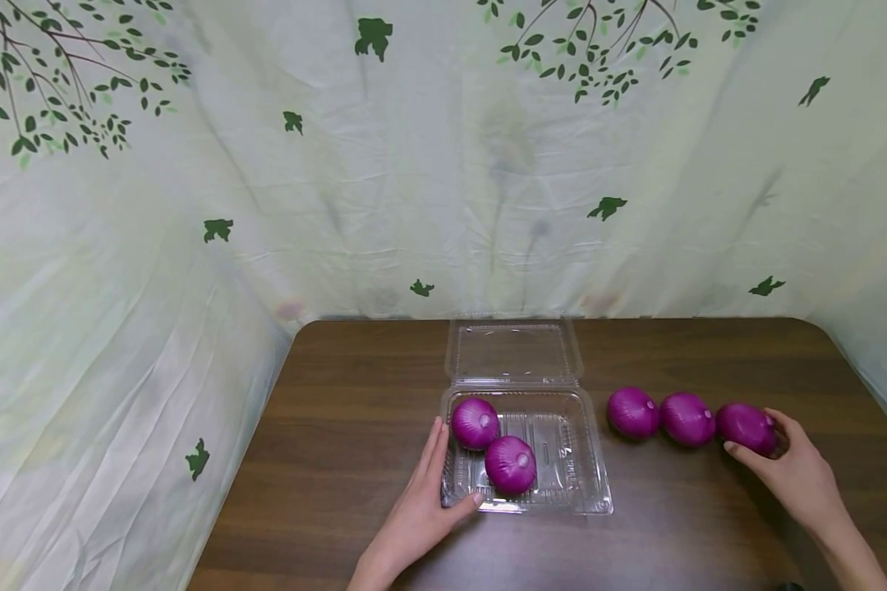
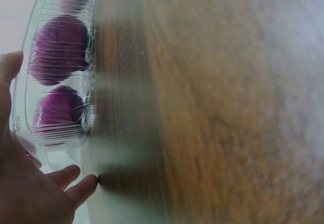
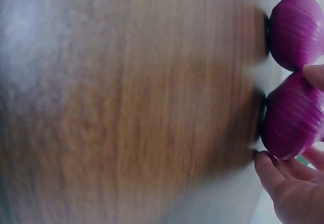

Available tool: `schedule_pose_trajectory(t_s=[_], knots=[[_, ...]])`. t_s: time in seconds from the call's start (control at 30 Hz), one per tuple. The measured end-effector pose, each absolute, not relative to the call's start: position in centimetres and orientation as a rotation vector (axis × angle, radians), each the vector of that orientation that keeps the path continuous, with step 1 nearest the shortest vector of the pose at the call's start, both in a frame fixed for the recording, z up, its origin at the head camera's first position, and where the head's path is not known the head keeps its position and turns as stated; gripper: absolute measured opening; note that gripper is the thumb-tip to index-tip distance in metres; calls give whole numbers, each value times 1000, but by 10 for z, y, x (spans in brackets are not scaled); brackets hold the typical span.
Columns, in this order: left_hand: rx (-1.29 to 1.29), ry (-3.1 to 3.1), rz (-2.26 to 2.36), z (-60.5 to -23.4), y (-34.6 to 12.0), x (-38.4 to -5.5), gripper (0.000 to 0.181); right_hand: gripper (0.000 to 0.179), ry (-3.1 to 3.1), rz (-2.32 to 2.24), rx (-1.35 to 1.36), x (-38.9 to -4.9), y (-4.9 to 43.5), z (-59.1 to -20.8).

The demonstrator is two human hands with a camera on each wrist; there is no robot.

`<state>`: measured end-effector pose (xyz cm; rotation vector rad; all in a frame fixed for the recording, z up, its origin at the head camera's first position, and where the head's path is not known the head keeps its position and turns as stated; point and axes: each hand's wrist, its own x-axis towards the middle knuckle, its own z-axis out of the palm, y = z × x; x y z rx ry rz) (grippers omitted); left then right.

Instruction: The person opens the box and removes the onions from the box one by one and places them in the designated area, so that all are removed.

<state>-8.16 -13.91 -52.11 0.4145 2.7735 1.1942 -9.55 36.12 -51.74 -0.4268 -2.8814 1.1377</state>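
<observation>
A clear plastic clamshell box point(image 1: 572, 468) lies on the table with its lid point(image 1: 513, 353) folded back. Two red onions sit in the tray: one point(image 1: 475, 423) at the back left, the other point(image 1: 511, 465) near the front middle. My left hand point(image 1: 417, 513) rests against the box's front left corner, fingers straight along the left wall and thumb at the front rim. To the right of the box, three red onions stand in a row. Around the rightmost onion point(image 1: 745, 427) my right hand point(image 1: 794, 472) curls, thumb on the near side and fingers on the far side.
The other two onions of the row, the left one point(image 1: 632, 413) and the middle one point(image 1: 687, 419), lie between the box and my right hand. Behind the brown wooden table point(image 1: 340, 410) hangs a pale curtain point(image 1: 414, 180) with leaf prints.
</observation>
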Motion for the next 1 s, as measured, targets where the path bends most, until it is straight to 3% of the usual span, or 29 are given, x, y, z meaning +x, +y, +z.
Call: schedule_pose_trajectory(t_s=[0.37, 0.73, 1.0], knots=[[417, 2767, 1210, -521, -139, -82, 105, 93, -2829, 1170, -400, -88, 359, -510], [419, 2765, 1216, -520, -139, -82, 105, 61, -2545, 993, -114, -78, 324, -498], [419, 2773, 1213, -520, -139, -82, 105, 61, -2469, 1041, 22, -75, 286, -484]])
